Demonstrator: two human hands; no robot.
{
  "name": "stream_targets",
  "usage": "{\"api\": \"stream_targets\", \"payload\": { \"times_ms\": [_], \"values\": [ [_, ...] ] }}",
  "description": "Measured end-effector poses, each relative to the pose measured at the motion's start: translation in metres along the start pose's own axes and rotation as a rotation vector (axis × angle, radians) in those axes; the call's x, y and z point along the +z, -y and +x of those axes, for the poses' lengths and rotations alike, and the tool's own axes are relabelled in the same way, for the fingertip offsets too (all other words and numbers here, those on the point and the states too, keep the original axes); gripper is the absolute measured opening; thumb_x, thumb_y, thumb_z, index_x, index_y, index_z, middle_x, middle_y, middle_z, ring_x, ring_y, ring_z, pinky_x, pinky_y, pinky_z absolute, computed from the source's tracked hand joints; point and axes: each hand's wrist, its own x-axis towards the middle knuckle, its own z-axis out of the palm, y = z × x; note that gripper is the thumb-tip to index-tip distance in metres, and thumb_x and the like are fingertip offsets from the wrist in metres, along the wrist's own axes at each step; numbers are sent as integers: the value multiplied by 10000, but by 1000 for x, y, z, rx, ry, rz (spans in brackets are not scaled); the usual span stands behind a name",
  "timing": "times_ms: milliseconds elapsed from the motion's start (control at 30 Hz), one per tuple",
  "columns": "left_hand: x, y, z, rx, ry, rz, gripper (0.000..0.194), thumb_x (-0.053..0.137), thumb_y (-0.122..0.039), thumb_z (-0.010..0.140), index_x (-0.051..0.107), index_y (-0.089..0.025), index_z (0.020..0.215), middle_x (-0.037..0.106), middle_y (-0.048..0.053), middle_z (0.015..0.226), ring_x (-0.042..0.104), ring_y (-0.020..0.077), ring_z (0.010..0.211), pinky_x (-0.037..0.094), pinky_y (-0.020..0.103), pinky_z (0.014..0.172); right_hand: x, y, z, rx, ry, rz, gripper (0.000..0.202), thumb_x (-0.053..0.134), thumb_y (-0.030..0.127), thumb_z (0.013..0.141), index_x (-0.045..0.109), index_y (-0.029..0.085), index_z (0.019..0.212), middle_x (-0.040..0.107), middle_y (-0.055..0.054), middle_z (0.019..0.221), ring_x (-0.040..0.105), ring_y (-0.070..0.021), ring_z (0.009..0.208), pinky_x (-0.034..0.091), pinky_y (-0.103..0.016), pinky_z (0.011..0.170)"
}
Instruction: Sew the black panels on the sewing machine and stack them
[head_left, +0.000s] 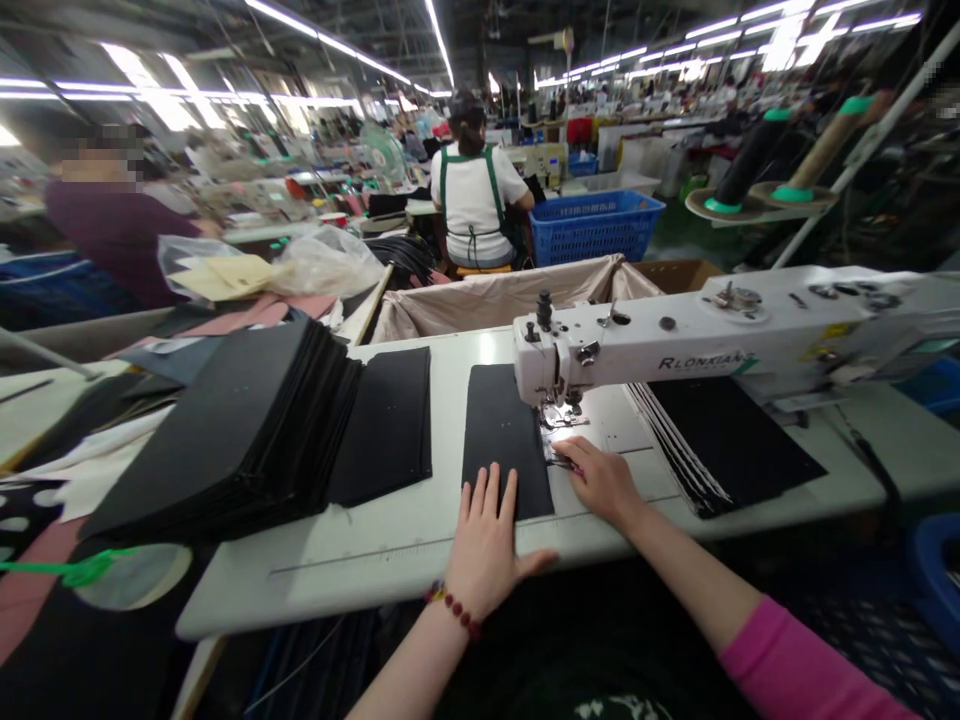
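Observation:
A black rectangular panel (501,420), which looks like fabric or leather, lies on the sewing machine's pale table with its right edge by the presser foot (562,415). My left hand (487,540) rests flat on the panel's near end, fingers spread. Beside the panel's right edge, just in front of the foot, my right hand (600,480) has its fingers pinched together. Something small and metallic shows at those fingertips, too small to name. The white sewing machine (645,350) reaches in from the right, its lamp lighting the needle area.
Left of the panel are a few black pieces (386,425) and a tall stack of black panels (217,420). More pieces with pale edges (735,440) lie under the machine arm. Behind the table are a cloth-lined bin (495,295), a blue basket (592,225) and a seated co-worker (476,190).

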Motion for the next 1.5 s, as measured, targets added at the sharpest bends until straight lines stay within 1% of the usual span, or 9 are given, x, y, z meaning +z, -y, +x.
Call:
{"api": "stream_targets", "payload": {
  "times_ms": [167, 333, 500, 667, 833, 967, 1067, 1200, 1500],
  "values": [
    [-19, 31, -81, 92, 58, 35, 690, 462, -120, 881, 245, -285, 1515, 437, 44, 1486, 416, 242, 1356, 346, 461, 1118, -13, 3, -4, -38, 20, 70, 437, 501, 85, 818, 585, 267, 1206, 655, -8, 1205, 624, -191, 1045, 484, -273, 823],
    [-57, 92, -127, 311, 110, -22, 621, 359, -71, 883, 432, -375, 1419, 553, -44, 1385, 452, 195, 1328, 335, 407, 1134, -23, 14, -2, -144, 108, 163, 531, 488, 92, 820, 533, 297, 1308, 575, 24, 1359, 569, -171, 1177, 461, -300, 937],
    [-95, 142, -121, 340, 161, 70, 633, 383, -66, 844, 499, -413, 1360, 491, -67, 1441, 255, 274, 1441, 198, 574, 1160, -26, 23, -7, -201, 318, 107, 500, 492, 175, 856, 532, 300, 1339, 614, 16, 1320, 610, -198, 1137, 481, -323, 906],
    [-102, 162, -80, 250, 88, 149, 644, 385, -3, 771, 606, -355, 1262, 462, -24, 1465, 208, 328, 1448, 224, 628, 1124, -39, 10, -26, -130, 411, 47, 409, 487, 251, 892, 587, 315, 1284, 703, -14, 1169, 684, -233, 968, 496, -346, 829],
    [-77, 81, -37, 49, -78, -116, 347, 440, -148, 927, 595, -243, 1223, 615, 73, 1195, 535, 261, 1125, 453, 460, 974, -54, -13, -55, -29, 258, 313, 426, 478, 202, 890, 566, 300, 1294, 663, -1, 1241, 634, -188, 1081, 475, -303, 894],
    [-43, -19, -14, 91, 30, -358, 246, 595, -285, 907, 583, -239, 1148, 606, 54, 1088, 532, 236, 1035, 480, 392, 899, -61, -21, -85, 264, -9, 401, 283, 433, 316, 955, 612, 254, 1165, 699, -24, 1105, 659, -173, 948, 483, -285, 834],
    [-21, -69, -3, 105, 82, -433, 255, 645, -275, 876, 567, -225, 1114, 587, 52, 1085, 517, 233, 1021, 473, 385, 896, -63, -16, -108, 407, 25, 296, 251, 457, 435, 948, 614, 255, 1024, 702, -1, 879, 659, -180, 781, 474, -291, 709],
    [-5, -94, 8, 125, 85, -375, 114, 594, -223, 901, 568, -201, 1011, 584, 59, 994, 513, 237, 941, 458, 407, 848, -60, -4, -132, 460, 139, 218, 252, 477, 484, 932, 542, 248, 994, 675, 13, 814, 657, -191, 753, 443, -291, 656],
    [-2, -95, 17, 130, 119, -414, 75, 547, -189, 915, 573, -203, 846, 593, 43, 877, 519, 221, 867, 438, 392, 782, -41, 4, -143, 341, 181, 101, 168, 461, 361, 962, 548, 219, 982, 656, -21, 855, 625, -183, 726, 378, -280, 605]
  ]
}}
